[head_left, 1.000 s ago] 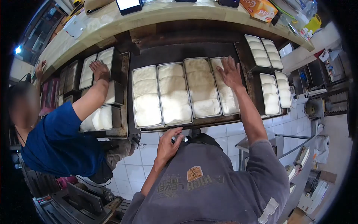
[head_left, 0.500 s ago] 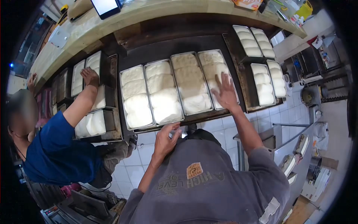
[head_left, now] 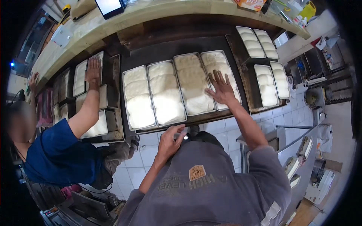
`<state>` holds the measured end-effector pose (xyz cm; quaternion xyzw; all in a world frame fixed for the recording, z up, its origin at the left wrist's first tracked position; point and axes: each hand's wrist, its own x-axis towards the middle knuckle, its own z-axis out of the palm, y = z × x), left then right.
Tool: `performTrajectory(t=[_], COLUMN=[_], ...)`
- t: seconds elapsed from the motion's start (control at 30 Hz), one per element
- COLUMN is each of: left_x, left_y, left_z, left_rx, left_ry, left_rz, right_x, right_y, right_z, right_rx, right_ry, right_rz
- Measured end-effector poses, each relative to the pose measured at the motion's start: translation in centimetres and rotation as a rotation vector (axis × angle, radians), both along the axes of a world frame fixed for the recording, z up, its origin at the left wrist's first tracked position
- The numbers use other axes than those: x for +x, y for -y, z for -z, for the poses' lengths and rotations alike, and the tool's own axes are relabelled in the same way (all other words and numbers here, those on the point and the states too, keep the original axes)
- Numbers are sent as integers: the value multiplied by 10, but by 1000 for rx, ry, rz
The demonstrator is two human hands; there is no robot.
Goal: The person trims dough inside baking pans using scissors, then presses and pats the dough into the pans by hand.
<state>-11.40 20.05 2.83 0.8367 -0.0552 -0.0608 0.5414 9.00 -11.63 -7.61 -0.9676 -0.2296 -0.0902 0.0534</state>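
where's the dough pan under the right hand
In the head view, the dough pan under the right hand sits right of centre, rightmost of the middle four, just left of the right-side tray.

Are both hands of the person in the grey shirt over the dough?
No, the right hand is over the dough, but the left hand is near the grey shirt.

Count of dough-filled pans ahead of the hands: four. Three centre pans (head_left: pixel 166 94) stand left of the right hand (head_left: pixel 222 90); one, the fourth pan (head_left: pixel 215 58), lies beneath it. Right of that hand: four side pans (head_left: pixel 268 88), in two pairs. Far left of the left hand (head_left: pixel 171 141): several outer pans (head_left: pixel 80 77), partly hidden, exact number undetermined; also one co-worker (head_left: pixel 64 150). Beyond both hands: one lit screen (head_left: pixel 109 6), one orange box (head_left: pixel 252 3).
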Motion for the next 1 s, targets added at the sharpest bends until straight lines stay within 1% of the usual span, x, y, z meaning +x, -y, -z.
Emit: performTrajectory(t=[0.03, 0.1, 0.13, 0.2, 0.27, 0.33, 0.37, 0.47, 0.5, 0.53, 0.67, 0.7, 0.83, 0.93, 1.0], left_x=[-2, 6, -2, -5, -17, -9, -5, -6, -12, -14, -11, -15, -9, -7, -8], left_y=[-3, -5, -6, -4, -2, -4, -2, 2, 4, 5, 8, 9, 12, 12, 12], left_z=[-1, 1, 1, 4, 5, 6, 6, 5, 4, 3, 0, -1, 0, 1, 1], left_rx=[4, 9, 9, 6, 20, 36, 34, -13, -25, -23, 21, 20, -28, -51, -66], left_ry=[-3, 45, 42, 58, 36, 47, 54, 19, -3, -5, -3, -17, -24, -32, -46], left_rz=[1, -21, -28, -41, -46, -62, -78, -137, -146, -143, -116, -122, -222, -224, -219], right_x=[-1, 22, 18, 28, 29, 55, 71, 98, 92, 90, 105, 95, 39, -3, -26], right_y=[-4, -12, -15, -17, -16, -19, -21, -18, -13, -7, -1, -3, 4, 10, 16], right_z=[-8, -36, -47, -51, -41, -39, -41, -40, -36, -33, -28, -31, -58, -59, -42], right_rx=[4, 108, 157, 202, 8, -185, -189, 93, 189, 191, 37, 34, 511, 524, 458], right_ry=[-3, -26, -65, -86, -210, -300, -290, 218, 377, 375, 161, 148, 18, 91, 112], right_rz=[1, 55, 87, 112, 94, 65, 51, 32, 38, 41, 113, 107, 57, 70, 183])
